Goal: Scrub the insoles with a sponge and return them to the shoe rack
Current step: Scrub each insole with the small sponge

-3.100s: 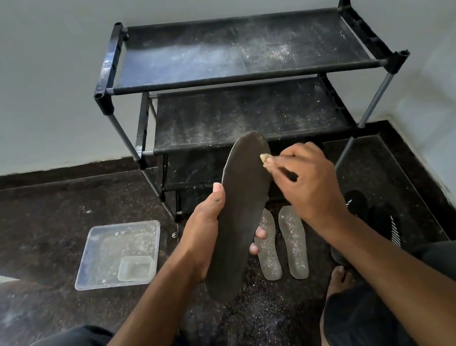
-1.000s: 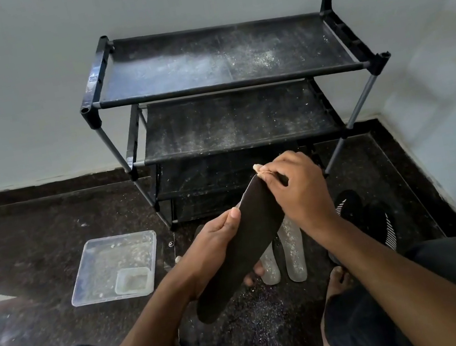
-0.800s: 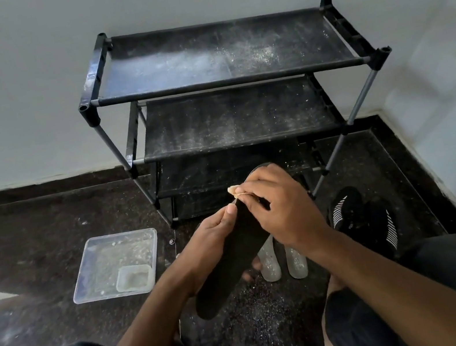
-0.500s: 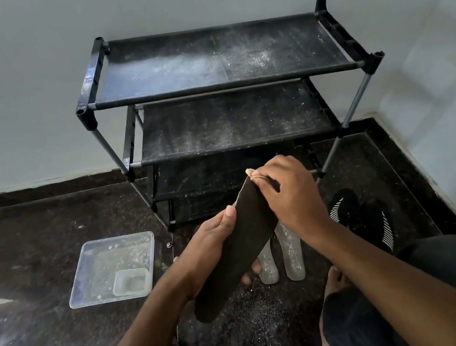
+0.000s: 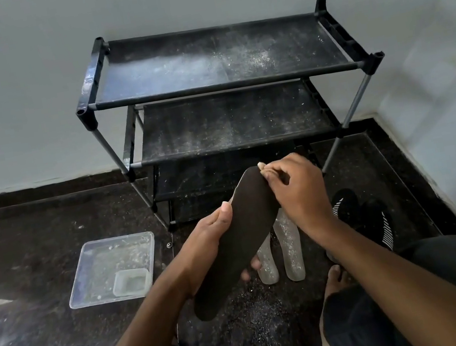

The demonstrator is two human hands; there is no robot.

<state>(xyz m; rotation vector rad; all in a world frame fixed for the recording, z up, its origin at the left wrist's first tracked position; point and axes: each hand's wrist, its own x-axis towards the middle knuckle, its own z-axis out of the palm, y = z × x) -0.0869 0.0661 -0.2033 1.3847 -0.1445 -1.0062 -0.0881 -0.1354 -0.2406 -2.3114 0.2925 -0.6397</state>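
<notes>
Right now the fingers (image 5: 273,171) of the right hand (image 5: 300,190) are bunched together and pinched on a small pale scrap of sponge (image 5: 260,165), only its tip showing, pressed against the far, rounded end of a long dark flat insole (image 5: 241,237). The left hand (image 5: 211,240) holds that insole near its middle, thumb lying on the upper face and the other fingertips curling round from underneath, so the insole is in the air, tilted with its toe end up toward the rack and its heel end down toward the person's lap. By my reading the scrubbing step is in hand, with the sponge working at the toe edge. Below, on the dark speckled stone floor (image 5: 34,237), two translucent speckled insoles (image 5: 290,247) lie side by side, just beside a pair of black knit shoes with white stripes (image 5: 362,216). A clear square plastic tray (image 5: 109,267) with a small clear tub in its corner sits well to the left. Beyond them stands the black three-tier shoe rack (image 5: 220,85) with grey metal legs, its shelves dusted with pale powder and bare of insoles. Next, I judge, the sponge must sweep back down the length of the insole while the left grip stays firm enough to resist the push; returning it to the rack looks not yet due.
</notes>
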